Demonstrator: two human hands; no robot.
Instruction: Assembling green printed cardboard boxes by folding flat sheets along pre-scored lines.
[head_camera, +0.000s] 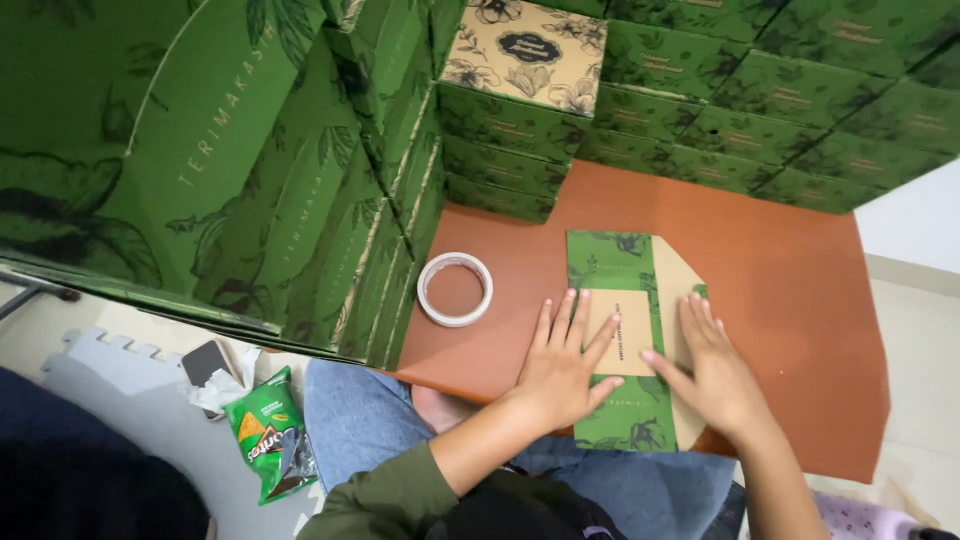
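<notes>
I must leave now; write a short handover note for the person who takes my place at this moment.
Left hand: open, flat on the green printed side of the flat carton.
Right hand: open, fingers pressing the carton's plain brown flap.
The carton lies flat on the brown table, not yet made into a box. The tape roll lies to its left, untouched.
Done: folded green boxes stand stacked at the back and left.
Left: this carton is unfolded and shows no tape.

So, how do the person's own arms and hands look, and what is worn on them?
The left hand and right hand are bare, with no gloves, rings or watch visible. The left arm has a dark olive-green sleeve pushed up near the elbow; the right forearm is uncovered.
</notes>
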